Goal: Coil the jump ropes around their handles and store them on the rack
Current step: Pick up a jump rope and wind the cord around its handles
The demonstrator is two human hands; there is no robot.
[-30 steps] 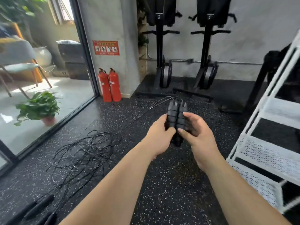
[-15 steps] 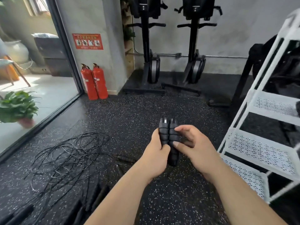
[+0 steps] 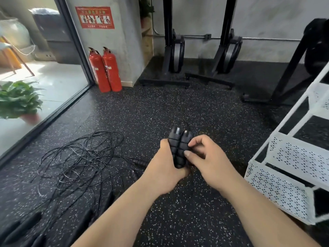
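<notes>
While the left grip [image 3: 165, 173], a bare hand, is clamped round the lower part of two black jump rope handles [image 3: 178, 148] held side by side and upright, the right grip [image 3: 211, 163] pinches the right-hand handle between thumb and forefinger. The pair is in the air above the middle of the speckled floor [image 3: 178, 107], and a short loop of cord [image 3: 186, 122] shows above their tops. A loose tangle of jump ropes [image 3: 80, 157] lies on the floor toward its left edge by the glass wall. More black handles [image 3: 21, 227] lie blurred near the near left corner. The white rack [image 3: 288, 157] stands at the right edge, apart from both grips. Two red fire extinguishers [image 3: 105, 70] stand at the far left corner.
</notes>
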